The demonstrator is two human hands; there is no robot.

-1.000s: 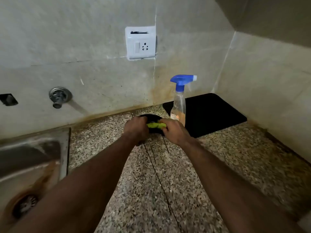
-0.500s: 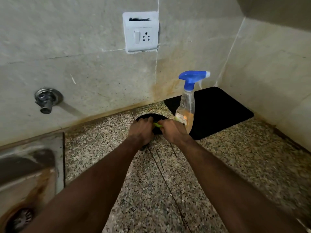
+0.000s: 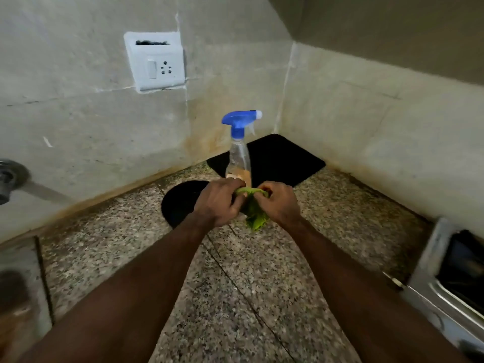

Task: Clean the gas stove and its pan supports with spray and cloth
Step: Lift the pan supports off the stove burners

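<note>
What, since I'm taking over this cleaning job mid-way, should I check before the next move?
1. Cloth held firmly: ok. The left hand and the right hand both grip it above the counter.
2. Spray bottle upright and close: ok. It stands just behind the hands.
3. Liquid left in the bottle: ok. Some shows at the bottom.
4. Round black piece clean: cannot tell. It lies on the counter beside the left hand, too dark to judge.
5. Stove fully in view: not ok. Only a corner shows at the right edge.
</note>
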